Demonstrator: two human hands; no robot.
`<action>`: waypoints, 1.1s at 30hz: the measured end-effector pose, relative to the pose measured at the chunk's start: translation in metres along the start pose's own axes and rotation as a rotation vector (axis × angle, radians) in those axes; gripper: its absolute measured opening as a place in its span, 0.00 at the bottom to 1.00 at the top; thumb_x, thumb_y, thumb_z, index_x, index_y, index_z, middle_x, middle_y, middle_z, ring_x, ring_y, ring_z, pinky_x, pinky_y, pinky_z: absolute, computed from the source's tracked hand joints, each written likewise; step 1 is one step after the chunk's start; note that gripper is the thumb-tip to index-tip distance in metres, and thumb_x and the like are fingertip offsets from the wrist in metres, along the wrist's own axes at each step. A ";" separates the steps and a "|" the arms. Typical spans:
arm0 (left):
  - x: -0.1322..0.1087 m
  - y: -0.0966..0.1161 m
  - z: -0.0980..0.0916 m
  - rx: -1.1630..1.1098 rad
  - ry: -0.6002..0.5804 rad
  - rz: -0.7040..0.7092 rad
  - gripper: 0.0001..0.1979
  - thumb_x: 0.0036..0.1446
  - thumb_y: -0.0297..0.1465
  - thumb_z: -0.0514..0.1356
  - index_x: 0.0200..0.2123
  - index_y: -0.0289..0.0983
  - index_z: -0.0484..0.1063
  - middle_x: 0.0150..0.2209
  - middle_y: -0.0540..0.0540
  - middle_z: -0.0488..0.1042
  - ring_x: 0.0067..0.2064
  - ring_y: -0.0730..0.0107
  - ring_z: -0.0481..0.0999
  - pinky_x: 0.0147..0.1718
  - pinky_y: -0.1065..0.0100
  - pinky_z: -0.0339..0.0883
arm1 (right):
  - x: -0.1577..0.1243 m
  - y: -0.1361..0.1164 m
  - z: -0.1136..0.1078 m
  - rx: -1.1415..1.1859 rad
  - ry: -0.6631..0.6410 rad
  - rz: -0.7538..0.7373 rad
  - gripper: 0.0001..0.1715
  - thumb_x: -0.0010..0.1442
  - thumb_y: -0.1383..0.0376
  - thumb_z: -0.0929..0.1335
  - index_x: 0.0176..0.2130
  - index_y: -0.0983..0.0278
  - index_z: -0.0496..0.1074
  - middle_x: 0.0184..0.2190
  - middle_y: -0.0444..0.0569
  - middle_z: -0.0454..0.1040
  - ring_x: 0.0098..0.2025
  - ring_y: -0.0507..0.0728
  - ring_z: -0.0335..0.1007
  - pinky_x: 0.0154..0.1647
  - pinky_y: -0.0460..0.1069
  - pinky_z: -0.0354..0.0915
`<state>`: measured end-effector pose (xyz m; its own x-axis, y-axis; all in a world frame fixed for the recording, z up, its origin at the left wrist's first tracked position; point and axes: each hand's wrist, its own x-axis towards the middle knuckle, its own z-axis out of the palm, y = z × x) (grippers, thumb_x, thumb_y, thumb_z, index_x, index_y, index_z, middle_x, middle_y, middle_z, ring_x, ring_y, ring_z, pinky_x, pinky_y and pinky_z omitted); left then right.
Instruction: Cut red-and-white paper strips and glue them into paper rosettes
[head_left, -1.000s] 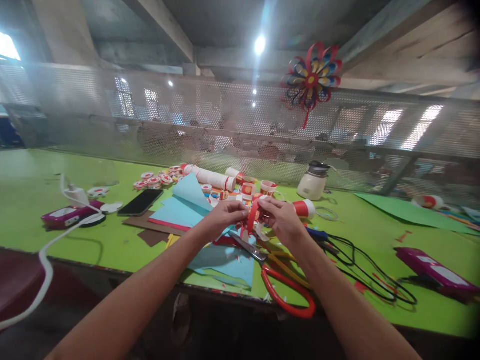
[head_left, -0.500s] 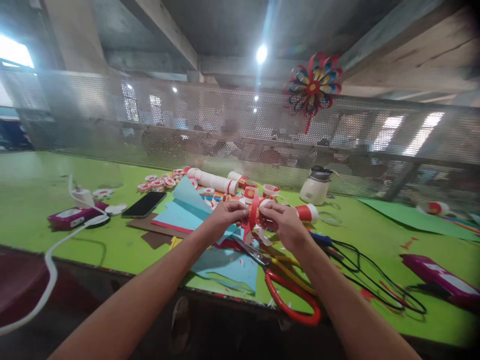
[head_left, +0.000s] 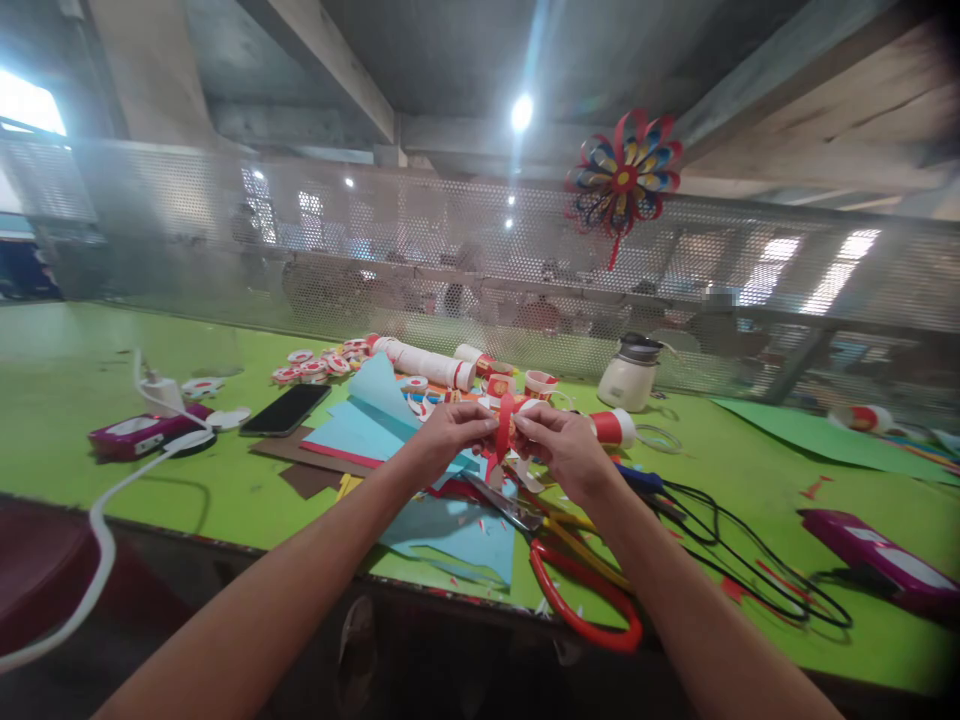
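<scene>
Between my two hands is a red paper strip (head_left: 505, 425), bent into a loop and held just above the table. My left hand (head_left: 456, 432) pinches it from the left with thumb and fingertips. From the other side my right hand (head_left: 559, 440) pinches it too, its fingers closed at the strip's edge. Below the hands lie scissors (head_left: 581, 608) with red handles, blades pointing up and left. Light blue paper sheets (head_left: 375, 425) spread out to the left of the hands. A red and white paper cup (head_left: 613, 427) lies on its side by my right hand.
A phone (head_left: 286, 409) and a purple device (head_left: 139, 430) with a white cable are on the left. At the back stand a stack of white cups (head_left: 424, 360) and a cream jug (head_left: 631, 375). Black cables (head_left: 739, 535) and another purple device (head_left: 877, 560) lie right. A paper flower (head_left: 625, 180) hangs above.
Both hands keep their pinch on the red paper strip, with only a slight shift of the fingers. The whole view has moved very slightly.
</scene>
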<state>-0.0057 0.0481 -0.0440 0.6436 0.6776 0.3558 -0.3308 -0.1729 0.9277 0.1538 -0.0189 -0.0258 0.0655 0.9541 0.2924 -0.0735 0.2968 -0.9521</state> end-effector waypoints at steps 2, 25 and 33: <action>0.000 -0.001 0.000 -0.006 -0.012 0.006 0.09 0.51 0.33 0.63 0.28 0.31 0.73 0.25 0.46 0.74 0.27 0.75 0.69 0.27 0.71 0.56 | 0.000 0.000 0.001 0.000 -0.002 -0.002 0.14 0.43 0.59 0.75 0.23 0.67 0.73 0.18 0.42 0.70 0.20 0.48 0.61 0.24 0.46 0.57; 0.002 -0.001 0.001 0.090 0.018 -0.005 0.13 0.44 0.36 0.67 0.24 0.31 0.71 0.21 0.49 0.71 0.23 0.78 0.63 0.25 0.72 0.55 | 0.002 0.006 0.001 -0.030 -0.007 -0.021 0.14 0.44 0.58 0.74 0.23 0.66 0.73 0.18 0.42 0.69 0.20 0.49 0.61 0.23 0.47 0.56; 0.001 0.000 0.001 0.057 0.011 -0.019 0.12 0.43 0.35 0.66 0.24 0.31 0.71 0.21 0.48 0.71 0.24 0.77 0.64 0.25 0.72 0.56 | 0.000 0.005 0.003 -0.042 0.009 -0.016 0.14 0.44 0.58 0.75 0.23 0.66 0.73 0.18 0.42 0.69 0.19 0.49 0.60 0.22 0.47 0.57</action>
<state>-0.0047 0.0481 -0.0431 0.6419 0.6887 0.3372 -0.2784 -0.2004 0.9393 0.1501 -0.0170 -0.0299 0.0753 0.9488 0.3068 -0.0307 0.3097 -0.9503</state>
